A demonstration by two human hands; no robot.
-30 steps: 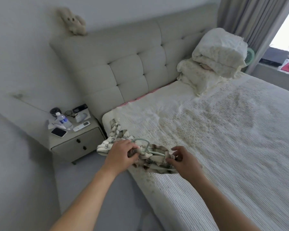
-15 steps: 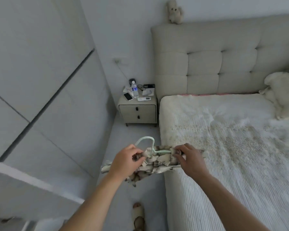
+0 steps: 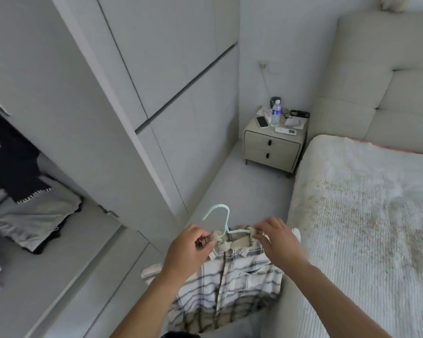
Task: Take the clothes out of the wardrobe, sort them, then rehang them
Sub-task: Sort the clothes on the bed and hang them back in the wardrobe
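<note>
While both hands are raised in front of the person, a plaid shirt [image 3: 230, 284] hangs from a pale green hanger [image 3: 226, 224] between them, in the narrow space between the wardrobe [image 3: 156, 93] and the bed [image 3: 364, 215]. The left hand [image 3: 189, 247] pinches the left shoulder of the shirt, with its fingers curled round the cloth near the end of the hanger. The right hand [image 3: 276, 237] grips the right shoulder in the same way, its fingers bent over the collar area and the hanger arm. The hook of the hanger stands up above the hands and is free, touching nothing. The body of the shirt falls down below the hands, with the button line about in the middle, and its lower part is near the bottom edge of the view. On the left, one wardrobe door is open, and dark and grey clothes [image 3: 22, 191] are visible inside. Farther back, a small nightstand [image 3: 274, 147] stands beside the bed, and it carries a water bottle [image 3: 276, 115], a phone [image 3: 262, 121] and a remote control [image 3: 285, 131]. The padded headboard [image 3: 376, 81] rises behind the bed.
</note>
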